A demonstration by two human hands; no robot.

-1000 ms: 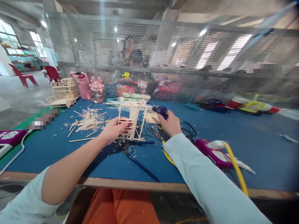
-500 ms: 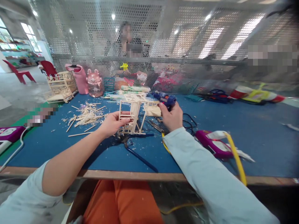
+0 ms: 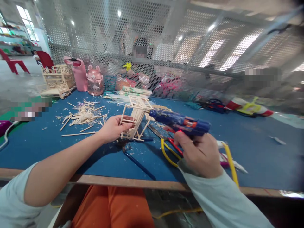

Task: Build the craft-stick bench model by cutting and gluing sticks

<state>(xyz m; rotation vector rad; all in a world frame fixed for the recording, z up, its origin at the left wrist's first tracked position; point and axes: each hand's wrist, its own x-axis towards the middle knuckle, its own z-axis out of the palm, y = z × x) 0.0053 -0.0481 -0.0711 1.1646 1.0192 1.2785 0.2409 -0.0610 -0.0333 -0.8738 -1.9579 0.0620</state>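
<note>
Beyond my left hand [image 3: 114, 128] stood a pink bottle [image 3: 80, 76] and an eared bottle [image 3: 95, 83], contents unclear | that hand pinched the stick frame [image 3: 136, 117] | my right hand [image 3: 201, 153] clasped a glue gun [image 3: 171, 119], its nozzle [image 3: 147, 110] nearer the frame than earlier | blue tabletop [image 3: 242, 136] lay beneath both, mesh partition [image 3: 185, 82] beyond.

Right grip [image 3: 200, 153]: drawn nearer me | hot-glue gun [image 3: 179, 122]: nozzle moved in beside my wooden stick frame [image 3: 136, 118], which now leans rightward
</note>
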